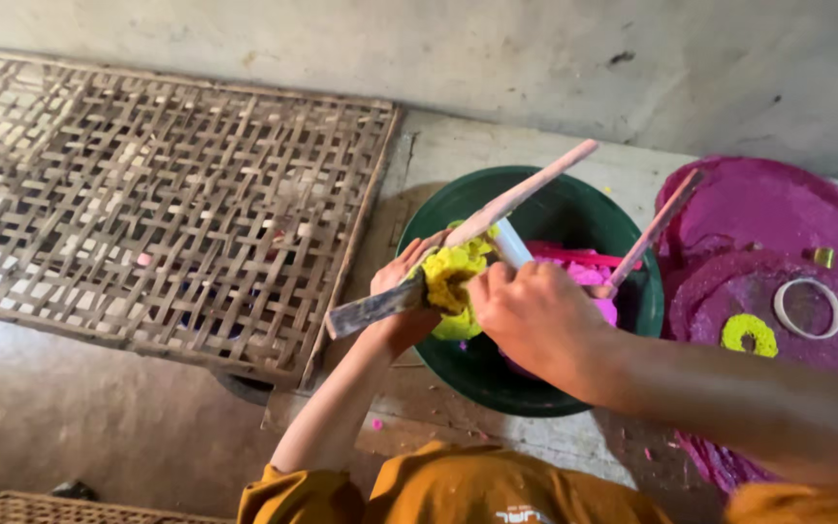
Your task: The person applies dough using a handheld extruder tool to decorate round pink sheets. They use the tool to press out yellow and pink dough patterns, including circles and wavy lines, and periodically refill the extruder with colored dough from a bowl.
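Head view, looking straight down: nearest us, mustard-orange sleeves (458,495) and two bare forearms reaching forward over a dark green basin (545,383). Right hand (535,315) is curled tight, fingers wrapped around something at the basin's near side — it looks like the handle end of the pink-stained stick (647,238) that slants up and away, though the grip itself is hidden under the knuckles. Left hand (404,291) is cupped half open, palm up, cradling a lump of yellow paste (453,277) just above the basin's near-left rim, with a flat wooden paddle (458,238) lying across it, grey blade end towards us, pink end pointing away. Held over the basin like that, any crumbs would likely drop back in. Inside the basin, bright pink paste (589,277) and a white strip show behind the hands.

Off to the right, a magenta-stained round mat (778,209) carries a yellow ring (749,335), a white ring (808,308) and a small brass-coloured piece (823,256), spread apart as if left to dry. Left of the basin, a woven bamboo tray (157,204) lies flat. Everything sits on a rough, paint-flecked concrete slab (458,150) against a plain grey wall (438,49).
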